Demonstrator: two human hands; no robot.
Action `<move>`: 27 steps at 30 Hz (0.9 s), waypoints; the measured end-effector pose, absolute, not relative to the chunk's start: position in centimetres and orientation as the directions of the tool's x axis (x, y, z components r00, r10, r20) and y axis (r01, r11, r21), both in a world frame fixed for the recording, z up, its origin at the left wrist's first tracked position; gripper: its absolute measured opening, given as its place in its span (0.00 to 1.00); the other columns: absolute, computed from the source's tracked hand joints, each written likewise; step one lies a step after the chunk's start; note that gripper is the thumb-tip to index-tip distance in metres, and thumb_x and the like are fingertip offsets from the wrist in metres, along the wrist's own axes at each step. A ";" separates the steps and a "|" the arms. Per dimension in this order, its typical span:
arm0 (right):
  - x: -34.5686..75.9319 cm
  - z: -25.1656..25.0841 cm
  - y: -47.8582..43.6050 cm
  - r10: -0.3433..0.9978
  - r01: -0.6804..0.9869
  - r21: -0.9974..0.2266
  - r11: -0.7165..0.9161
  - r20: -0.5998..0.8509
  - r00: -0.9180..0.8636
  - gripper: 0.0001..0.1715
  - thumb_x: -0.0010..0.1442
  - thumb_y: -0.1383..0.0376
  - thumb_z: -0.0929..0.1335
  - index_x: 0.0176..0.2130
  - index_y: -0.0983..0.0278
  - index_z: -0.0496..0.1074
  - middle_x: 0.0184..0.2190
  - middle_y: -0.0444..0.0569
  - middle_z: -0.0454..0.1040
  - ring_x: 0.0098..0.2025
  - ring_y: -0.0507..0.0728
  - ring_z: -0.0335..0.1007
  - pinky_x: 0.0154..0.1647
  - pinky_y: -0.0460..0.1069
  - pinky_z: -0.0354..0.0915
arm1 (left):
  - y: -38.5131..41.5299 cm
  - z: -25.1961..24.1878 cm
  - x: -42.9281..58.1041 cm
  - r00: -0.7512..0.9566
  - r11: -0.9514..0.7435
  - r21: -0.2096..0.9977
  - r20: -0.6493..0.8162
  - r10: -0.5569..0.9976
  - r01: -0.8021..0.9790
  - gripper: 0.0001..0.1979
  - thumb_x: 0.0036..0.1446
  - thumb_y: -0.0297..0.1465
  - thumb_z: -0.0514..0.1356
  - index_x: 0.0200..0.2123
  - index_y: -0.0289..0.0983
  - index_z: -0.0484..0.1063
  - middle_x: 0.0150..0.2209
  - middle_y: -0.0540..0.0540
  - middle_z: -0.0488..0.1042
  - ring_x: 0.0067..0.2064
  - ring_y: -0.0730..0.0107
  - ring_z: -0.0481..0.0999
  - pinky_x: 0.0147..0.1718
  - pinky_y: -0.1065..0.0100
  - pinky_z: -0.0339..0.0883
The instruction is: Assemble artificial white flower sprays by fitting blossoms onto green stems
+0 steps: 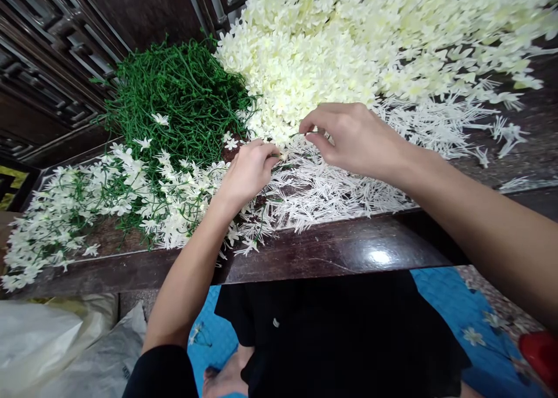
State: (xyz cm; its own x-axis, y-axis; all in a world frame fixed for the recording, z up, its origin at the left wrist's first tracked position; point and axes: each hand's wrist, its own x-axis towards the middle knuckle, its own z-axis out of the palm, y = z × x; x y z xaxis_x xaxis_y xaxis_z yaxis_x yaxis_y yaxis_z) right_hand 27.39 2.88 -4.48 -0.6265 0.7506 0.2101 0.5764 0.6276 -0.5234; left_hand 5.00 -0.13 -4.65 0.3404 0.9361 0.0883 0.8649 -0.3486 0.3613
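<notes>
My right hand [349,136] is closed in a pinch on a thin green plastic stem [297,135], whose end shows at the fingertips. Lower and to the left, my left hand [250,171] is also pinched; a bit of green shows at its fingertips, mostly hidden by the fingers. Both hands hover over loose white stamen pieces [322,194] spread along the bench. Just beyond them lies a large heap of pale yellow-white artificial petals [305,67]. A tangled pile of green stems [174,96] is at the back left. Assembled white flowers [126,183] lie left of my left hand.
The dark wooden bench [322,247] has a raised front edge close to my body. Behind it stands a carved wooden backrest [56,43]. White sacks [52,340] sit on the floor at lower left. A blue mat [449,299] and a red object [540,354] are below.
</notes>
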 end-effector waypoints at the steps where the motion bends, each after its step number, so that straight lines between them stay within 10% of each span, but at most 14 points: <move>1: 27.3 -4.4 2.8 0.762 0.605 -0.491 0.627 0.225 -0.607 0.22 0.72 0.64 0.58 0.53 0.66 0.75 0.49 0.64 0.74 0.54 0.72 0.71 0.57 0.69 0.67 | -0.1 -4.6 5.0 0.336 -0.349 0.360 0.102 0.936 0.865 0.13 0.67 0.26 0.55 0.41 0.35 0.81 0.43 0.37 0.80 0.43 0.57 0.77 0.46 0.56 0.67; 18: 26.7 -3.6 2.5 0.730 0.572 -0.491 0.658 0.226 -0.646 0.18 0.73 0.56 0.62 0.47 0.58 0.80 0.42 0.55 0.78 0.56 0.73 0.70 0.61 0.69 0.63 | -0.8 -2.7 6.1 0.246 -0.265 0.708 0.131 0.960 0.654 0.07 0.65 0.33 0.63 0.36 0.39 0.80 0.26 0.52 0.73 0.23 0.75 0.56 0.24 0.68 0.55; 27: 26.7 -3.6 2.5 0.734 0.578 -0.492 0.651 0.212 -0.645 0.18 0.73 0.57 0.62 0.43 0.60 0.80 0.41 0.54 0.80 0.46 0.66 0.75 0.55 0.63 0.68 | -0.4 -3.0 5.5 0.324 -0.314 0.782 0.152 0.934 0.538 0.08 0.64 0.29 0.62 0.36 0.36 0.82 0.31 0.48 0.80 0.27 0.76 0.64 0.28 0.69 0.60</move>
